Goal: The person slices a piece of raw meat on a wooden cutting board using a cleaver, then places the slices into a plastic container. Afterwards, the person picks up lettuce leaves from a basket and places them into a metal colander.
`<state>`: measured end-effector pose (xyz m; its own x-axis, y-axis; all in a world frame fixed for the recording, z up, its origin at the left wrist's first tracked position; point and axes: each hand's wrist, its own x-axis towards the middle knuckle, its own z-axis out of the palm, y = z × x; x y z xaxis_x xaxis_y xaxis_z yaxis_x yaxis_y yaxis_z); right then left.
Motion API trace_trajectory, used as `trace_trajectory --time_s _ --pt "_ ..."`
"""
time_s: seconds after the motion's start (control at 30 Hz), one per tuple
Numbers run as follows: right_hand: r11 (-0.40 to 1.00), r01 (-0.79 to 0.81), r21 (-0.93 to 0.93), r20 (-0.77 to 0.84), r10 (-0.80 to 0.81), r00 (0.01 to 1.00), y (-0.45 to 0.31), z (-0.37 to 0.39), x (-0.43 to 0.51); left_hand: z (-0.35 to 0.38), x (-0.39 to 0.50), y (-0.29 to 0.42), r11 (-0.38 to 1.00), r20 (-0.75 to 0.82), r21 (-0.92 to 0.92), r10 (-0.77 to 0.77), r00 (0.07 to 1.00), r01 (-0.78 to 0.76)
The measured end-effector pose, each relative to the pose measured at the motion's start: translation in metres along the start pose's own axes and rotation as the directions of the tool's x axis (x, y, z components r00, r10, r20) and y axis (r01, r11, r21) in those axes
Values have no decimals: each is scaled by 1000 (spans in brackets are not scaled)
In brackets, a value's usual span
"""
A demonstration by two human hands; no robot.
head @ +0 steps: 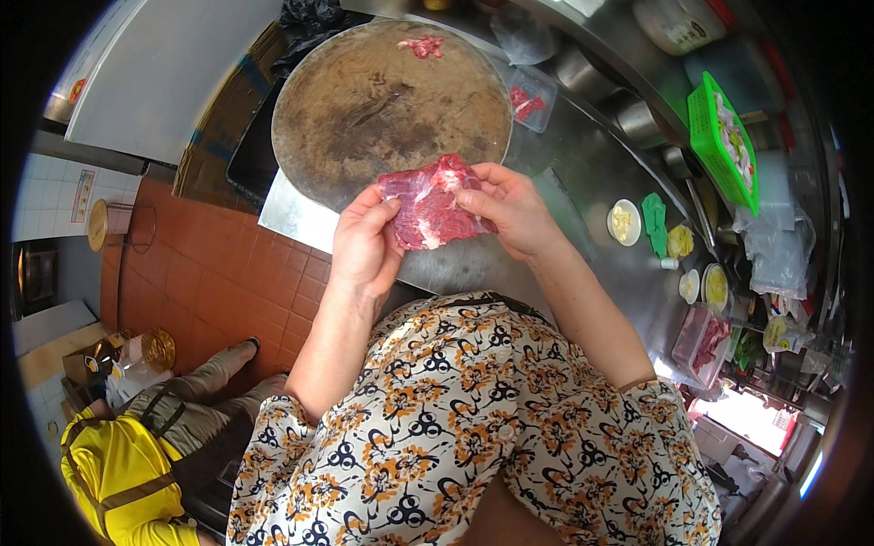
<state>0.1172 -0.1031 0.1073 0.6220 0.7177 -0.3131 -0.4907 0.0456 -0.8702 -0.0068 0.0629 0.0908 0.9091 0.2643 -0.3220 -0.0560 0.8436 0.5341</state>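
Observation:
A flat slab of raw red meat (437,215) with whitish fat and sinew is stretched between my two hands. My left hand (365,235) pinches its left edge, thumb on top. On the opposite side my right hand (509,208) grips the upper right part with thumb and fingers. The meat is held up in front of the near edge of a round wooden chopping block (328,130), whose surface has dark worn stains. Toward the block's far edge lie small meat trimmings (423,46). Right of the block, a clear plastic container (536,116) holds a few red meat pieces.
A cleaver-like blade (563,198) lies on the steel counter (587,286) to the right. Farther right are a white bowl (624,222), a green cloth (654,222), a green basket (724,143) and a tub of meat (702,341). A person in yellow (123,464) is at lower left.

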Motion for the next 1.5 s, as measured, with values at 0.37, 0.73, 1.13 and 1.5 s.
trace_trajectory --time_s 0.37,0.73,1.13,1.5 --pt "996 -57 62 -75 61 995 7 -17 7 -1 3 -9 980 64 -111 -156 986 163" --pt "949 -213 231 149 181 972 32 -5 -3 2 9 -21 989 -56 -141 31 998 -39" --pt "997 -11 -75 53 15 998 6 -13 3 -12 8 -18 996 2 76 -46 999 46" --pt "986 -22 -167 85 37 996 -3 -19 -6 -16 12 -29 994 128 -62 -83 988 91"
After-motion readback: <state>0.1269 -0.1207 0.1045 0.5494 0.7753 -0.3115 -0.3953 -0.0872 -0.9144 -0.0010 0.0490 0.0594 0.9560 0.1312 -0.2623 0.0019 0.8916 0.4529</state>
